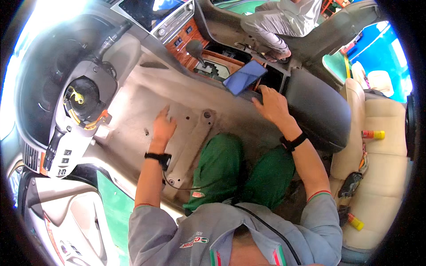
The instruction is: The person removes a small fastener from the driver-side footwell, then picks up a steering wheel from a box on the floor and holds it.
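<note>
My left hand (164,127) hovers over the beige car floor (146,102), fingers apart and holding nothing. At the center console, my right hand (274,106) reaches to the edge of an open compartment (274,79). Its thumb and fingers are spread, though some fingertips are hard to make out. Just beyond these fingertips a smartphone (245,77) with a bluish screen lies tilted across the console, beside the gear lever (195,48). No grip on the phone shows. A dark padded armrest (317,106) is to the right of my right hand.
At left, the steering column (91,84) has no wheel and shows yellow connectors. An open door (66,217) is at lower left. Another person (284,22) sits at the far side. Yellow-and-red tubes (373,134) lie on the beige rear seat (384,177).
</note>
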The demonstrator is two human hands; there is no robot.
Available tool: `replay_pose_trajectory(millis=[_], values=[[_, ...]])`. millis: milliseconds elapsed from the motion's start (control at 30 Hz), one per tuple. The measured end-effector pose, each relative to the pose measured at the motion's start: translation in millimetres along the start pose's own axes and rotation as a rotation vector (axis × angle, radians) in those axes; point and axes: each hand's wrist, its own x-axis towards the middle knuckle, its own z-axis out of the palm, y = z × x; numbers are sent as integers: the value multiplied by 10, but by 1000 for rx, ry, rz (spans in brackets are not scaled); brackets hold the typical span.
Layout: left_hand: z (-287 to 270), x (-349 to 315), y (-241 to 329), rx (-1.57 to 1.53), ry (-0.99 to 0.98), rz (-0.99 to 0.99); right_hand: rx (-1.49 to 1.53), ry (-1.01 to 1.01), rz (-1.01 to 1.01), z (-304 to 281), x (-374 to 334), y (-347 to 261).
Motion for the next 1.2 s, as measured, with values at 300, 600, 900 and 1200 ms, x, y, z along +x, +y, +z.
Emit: replay_pose_trajectory(millis=[300,600,900,1200], values=[[-449,-2524,-2127,-198,238,-767,-160,135,-171,346,-53,18],[-193,-3914,-2171,-343,511,-1412,-166,122,-108,323,-134,82],[773,-4062,-2824,940,647,-1624,4,226,-170,379,-2,-85],[331,-3711,-1760,607,590,-1553,-227,3,11,511,-137,100]])
